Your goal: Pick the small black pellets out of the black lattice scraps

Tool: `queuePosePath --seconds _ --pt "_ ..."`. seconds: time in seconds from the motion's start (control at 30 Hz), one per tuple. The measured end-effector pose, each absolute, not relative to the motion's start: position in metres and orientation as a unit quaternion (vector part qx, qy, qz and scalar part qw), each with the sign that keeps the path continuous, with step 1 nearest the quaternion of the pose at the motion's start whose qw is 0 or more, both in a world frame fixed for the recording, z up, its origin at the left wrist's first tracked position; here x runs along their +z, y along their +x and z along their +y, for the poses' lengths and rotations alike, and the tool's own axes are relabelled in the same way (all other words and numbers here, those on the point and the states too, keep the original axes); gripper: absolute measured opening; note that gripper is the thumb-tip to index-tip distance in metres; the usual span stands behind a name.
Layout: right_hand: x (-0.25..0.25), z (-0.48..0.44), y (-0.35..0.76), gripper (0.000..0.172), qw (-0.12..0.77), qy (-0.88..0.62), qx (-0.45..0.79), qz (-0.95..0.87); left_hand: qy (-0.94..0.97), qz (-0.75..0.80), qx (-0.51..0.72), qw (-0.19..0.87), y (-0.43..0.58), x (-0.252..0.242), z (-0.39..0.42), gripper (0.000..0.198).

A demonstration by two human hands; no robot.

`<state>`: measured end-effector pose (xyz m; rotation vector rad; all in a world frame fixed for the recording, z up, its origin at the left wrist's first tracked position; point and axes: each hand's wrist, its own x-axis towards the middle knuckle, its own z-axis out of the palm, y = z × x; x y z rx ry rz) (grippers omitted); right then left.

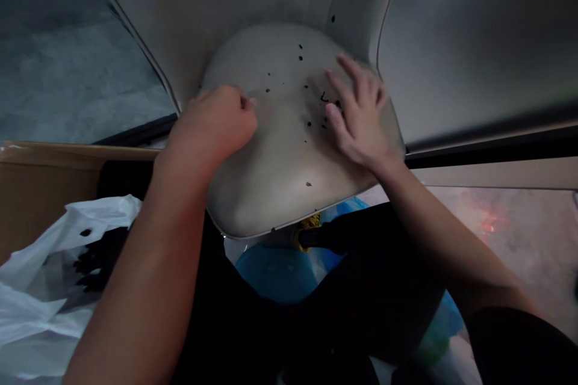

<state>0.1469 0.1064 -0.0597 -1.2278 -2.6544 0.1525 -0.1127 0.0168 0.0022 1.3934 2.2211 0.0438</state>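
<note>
A beige padded seat (257, 156) of a chair lies in front of me, with several small black scraps (309, 124) scattered over it. One scrap, a thin bent black strip (324, 97), is close to the fingers of my right hand (361, 114). That hand is over the right side of the seat, fingers spread, slightly blurred. On the left side, my left hand (217, 120) is closed with its fingers curled and thumb pressed in; whatever is in it, if anything, is hidden.
To the left, a cardboard box (45, 174) holds a white plastic bag (40, 289) with black pieces (102, 258) in it. Below the seat are a blue container (277, 274) and a yellow-and-black object (309, 233). Grey panels (487, 42) rise behind and to the right.
</note>
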Motion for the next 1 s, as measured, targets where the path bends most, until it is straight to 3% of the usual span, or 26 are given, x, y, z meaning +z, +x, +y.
queuePosePath --seconds 0.17,0.43,0.63,0.67,0.77,0.83,0.9,1.0 --pt "-0.058 0.085 0.054 0.07 0.011 -0.224 0.078 -0.971 0.516 0.821 0.036 0.243 -0.114 0.0 0.019 0.05" --pt "-0.055 0.079 0.093 0.085 -0.035 -0.315 0.033 -0.948 0.507 0.825 0.034 0.248 -0.125 0.01 0.014 0.053" --pt "-0.044 0.162 0.063 0.066 0.006 -0.316 0.043 -0.948 0.515 0.819 0.032 0.251 -0.125 0.009 0.009 0.052" --pt "-0.05 0.184 0.049 0.075 0.014 -0.336 0.067 -0.939 0.518 0.816 0.032 0.254 -0.124 0.008 0.009 0.052" --pt "-0.074 0.213 0.028 0.122 -0.044 -0.402 0.113 -0.908 0.523 0.813 0.042 0.251 -0.12 0.01 0.012 0.053" --pt "-0.085 0.194 0.038 0.137 -0.056 -0.402 0.109 -0.908 0.528 0.812 0.051 0.243 -0.116 0.014 0.014 0.052" --pt "-0.082 0.16 0.061 0.132 -0.059 -0.4 0.113 -0.908 0.538 0.803 0.054 0.251 -0.11 0.018 0.017 0.049" --pt "-0.057 0.137 0.089 0.093 -0.075 -0.359 0.096 -0.925 0.564 0.777 0.073 0.271 -0.102 0.021 0.021 0.048"
